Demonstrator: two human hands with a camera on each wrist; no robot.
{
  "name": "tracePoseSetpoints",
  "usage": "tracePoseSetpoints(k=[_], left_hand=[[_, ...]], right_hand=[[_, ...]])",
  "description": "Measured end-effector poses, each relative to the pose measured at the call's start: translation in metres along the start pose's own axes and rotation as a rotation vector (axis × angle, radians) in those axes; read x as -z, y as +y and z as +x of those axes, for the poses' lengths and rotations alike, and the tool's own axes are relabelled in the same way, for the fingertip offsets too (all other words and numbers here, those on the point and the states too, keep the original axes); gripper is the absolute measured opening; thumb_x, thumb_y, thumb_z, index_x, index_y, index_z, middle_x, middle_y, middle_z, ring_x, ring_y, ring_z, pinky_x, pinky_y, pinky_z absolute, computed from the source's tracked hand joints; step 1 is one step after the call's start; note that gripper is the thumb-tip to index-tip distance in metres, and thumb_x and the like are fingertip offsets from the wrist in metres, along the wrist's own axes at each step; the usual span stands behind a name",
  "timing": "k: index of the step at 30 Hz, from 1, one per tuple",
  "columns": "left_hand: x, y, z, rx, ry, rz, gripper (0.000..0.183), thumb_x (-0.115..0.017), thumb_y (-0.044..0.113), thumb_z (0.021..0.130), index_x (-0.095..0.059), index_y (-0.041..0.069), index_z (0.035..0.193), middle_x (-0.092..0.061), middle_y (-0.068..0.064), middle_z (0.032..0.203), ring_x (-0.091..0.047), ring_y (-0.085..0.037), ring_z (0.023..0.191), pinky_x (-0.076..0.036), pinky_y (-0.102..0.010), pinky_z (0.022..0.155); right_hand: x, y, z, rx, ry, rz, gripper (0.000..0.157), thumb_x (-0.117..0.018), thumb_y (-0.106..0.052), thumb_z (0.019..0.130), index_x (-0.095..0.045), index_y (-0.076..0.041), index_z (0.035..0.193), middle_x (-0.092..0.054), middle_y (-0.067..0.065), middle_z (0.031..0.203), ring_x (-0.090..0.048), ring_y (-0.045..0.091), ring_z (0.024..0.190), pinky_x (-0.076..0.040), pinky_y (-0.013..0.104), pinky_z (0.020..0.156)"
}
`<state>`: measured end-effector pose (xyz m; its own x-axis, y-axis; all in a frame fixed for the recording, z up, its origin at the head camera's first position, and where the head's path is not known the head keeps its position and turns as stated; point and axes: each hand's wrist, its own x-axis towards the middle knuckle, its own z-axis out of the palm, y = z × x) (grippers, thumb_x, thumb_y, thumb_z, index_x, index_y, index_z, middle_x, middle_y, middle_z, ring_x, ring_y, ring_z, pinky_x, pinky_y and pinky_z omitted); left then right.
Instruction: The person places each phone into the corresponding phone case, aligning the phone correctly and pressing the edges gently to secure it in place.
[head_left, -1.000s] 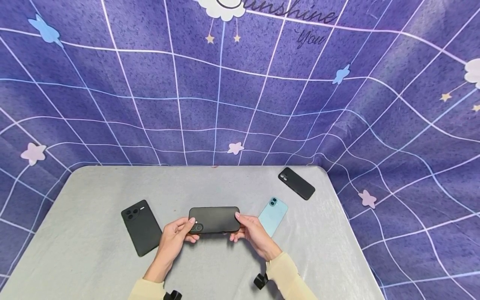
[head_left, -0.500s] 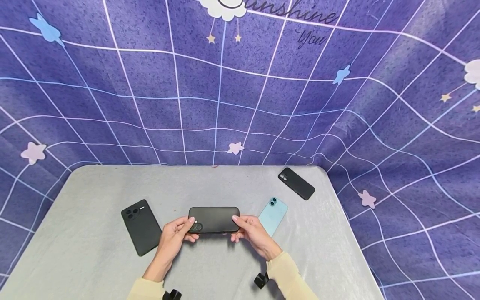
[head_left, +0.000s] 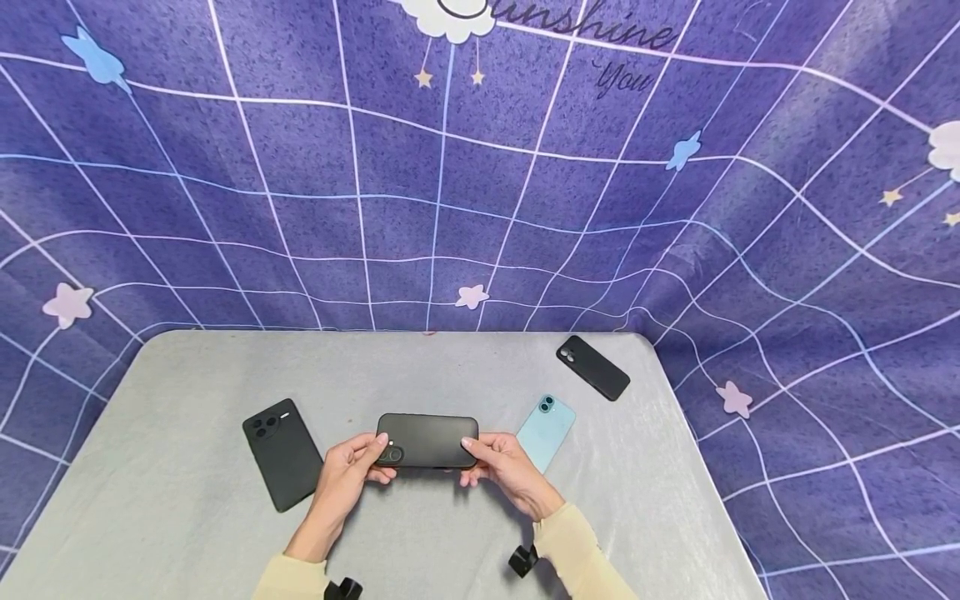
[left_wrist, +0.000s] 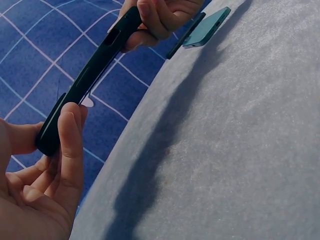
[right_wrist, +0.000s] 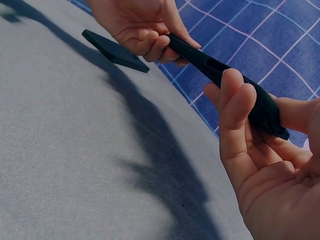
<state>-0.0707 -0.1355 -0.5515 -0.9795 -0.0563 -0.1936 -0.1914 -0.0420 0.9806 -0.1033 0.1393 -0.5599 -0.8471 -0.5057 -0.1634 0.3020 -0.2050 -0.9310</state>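
Both hands hold a black phone case [head_left: 431,440] sideways above the table, its camera corner at the left. A thin edge, like a phone's, shows along its underside in the left wrist view. My left hand [head_left: 348,471] pinches the camera end, thumb on the back and fingers below. At the other end my right hand [head_left: 510,467] grips it, thumb tip on the back face near the short edge. In the right wrist view the case [right_wrist: 222,75] looks bent near the right fingers, with a slot in its side. What the case holds inside is mostly hidden.
A black phone [head_left: 283,454] lies left of the left hand. Behind the right hand lies a light blue phone [head_left: 549,429], partly covered by it. Another black phone case [head_left: 594,367] rests at the back right, near the edge of the grey table [head_left: 187,375]. A purple patterned curtain [head_left: 390,208] hangs behind.
The right thumb has slid a little left, from the case's right end onto its back. The left hand stays nearly still, and the things on the table have not moved.
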Motion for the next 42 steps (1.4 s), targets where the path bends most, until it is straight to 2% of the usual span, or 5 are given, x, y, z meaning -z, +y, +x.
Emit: tracePoseSetpoints(k=[5,12,27,36,42], left_hand=[[0.001,-0.001,0.000,0.003,-0.003,0.002,0.038,-0.067,0.022,0.109,-0.066,-0.013,0.124,-0.078,-0.019,0.092,-0.077,-0.027,0.068,-0.063,-0.027,0.066],[0.002,0.000,0.000,-0.011,-0.013,0.023,0.039,-0.066,0.024,0.110,-0.067,-0.013,0.123,-0.078,-0.018,0.095,-0.077,-0.026,0.070,-0.063,-0.026,0.069],[0.001,-0.002,-0.001,-0.072,0.000,0.042,0.036,-0.065,0.022,0.110,-0.068,-0.013,0.118,-0.077,-0.015,0.085,-0.076,-0.026,0.066,-0.061,-0.024,0.069],[-0.001,-0.003,0.000,-0.050,0.026,0.024,0.035,-0.065,0.023,0.110,-0.069,-0.012,0.116,-0.077,-0.012,0.083,-0.076,-0.025,0.067,-0.062,-0.025,0.065],[-0.002,-0.004,0.000,-0.058,0.027,0.028,0.035,-0.065,0.023,0.110,-0.069,-0.012,0.116,-0.077,-0.012,0.084,-0.076,-0.025,0.066,-0.062,-0.024,0.066]], right_hand=[[0.000,0.000,0.000,-0.001,-0.003,0.004,0.021,-0.060,-0.014,0.111,-0.072,0.003,0.106,-0.079,0.016,0.089,-0.074,0.011,0.065,-0.058,0.020,0.062],[-0.001,-0.002,-0.001,-0.019,0.002,-0.008,0.019,-0.061,-0.013,0.111,-0.072,0.002,0.106,-0.076,0.005,0.075,-0.073,0.012,0.064,-0.058,0.021,0.062],[-0.004,-0.002,0.000,-0.011,0.032,-0.049,0.027,-0.058,-0.026,0.113,-0.070,-0.005,0.100,-0.072,0.002,0.074,-0.070,0.011,0.067,-0.059,0.023,0.066],[0.005,-0.006,-0.001,-0.071,-0.067,-0.115,0.031,-0.057,-0.028,0.113,-0.068,-0.002,0.102,-0.080,0.020,0.094,-0.073,0.011,0.068,-0.059,0.023,0.062],[0.004,-0.007,-0.002,-0.108,-0.059,-0.140,0.032,-0.058,-0.030,0.113,-0.063,-0.006,0.093,-0.078,0.005,0.081,-0.070,0.010,0.065,-0.060,0.022,0.063]])
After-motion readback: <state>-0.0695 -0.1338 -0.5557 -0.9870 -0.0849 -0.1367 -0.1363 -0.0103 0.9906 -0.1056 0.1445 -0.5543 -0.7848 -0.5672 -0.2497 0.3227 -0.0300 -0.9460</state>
